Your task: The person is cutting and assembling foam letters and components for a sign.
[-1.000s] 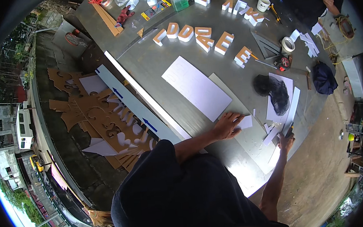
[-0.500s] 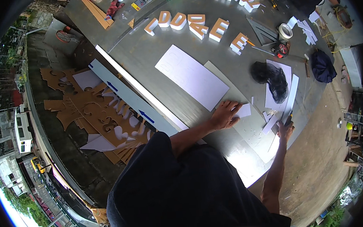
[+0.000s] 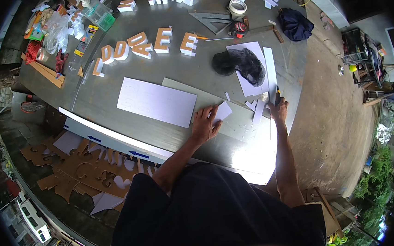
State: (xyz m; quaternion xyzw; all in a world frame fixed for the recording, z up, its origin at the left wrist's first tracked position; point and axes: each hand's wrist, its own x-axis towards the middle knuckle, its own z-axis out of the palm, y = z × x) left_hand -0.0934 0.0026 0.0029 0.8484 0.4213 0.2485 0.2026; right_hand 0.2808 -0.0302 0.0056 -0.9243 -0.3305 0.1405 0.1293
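My left hand (image 3: 206, 123) lies on the metal table with its fingers stretched out, the fingertips at a small white sheet piece (image 3: 224, 111). A larger white sheet (image 3: 157, 102) with faint outlines is to the left of that hand. At the table's right edge my right hand (image 3: 279, 110) is closed round a utility knife (image 3: 277, 96) with a dark and yellow body. Beside the knife lies a long white strip (image 3: 270, 66). Narrow white offcuts (image 3: 258, 112) are scattered just left of the right hand. A thin grey board (image 3: 241, 124) is under the small piece.
Further back stand several white-sided block letters (image 3: 162, 40) with brown faces. A black mesh bundle (image 3: 243, 66), a tape measure (image 3: 238, 28), a set square (image 3: 212, 20) and a tape roll (image 3: 238, 7) lie right of them. Brown cut-out sheets (image 3: 80, 167) lie below the left edge.
The view has turned, so the table appears rotated and shifted left. Another person at the far right has gone out of view. Both hands keep nearly the same places on the table.
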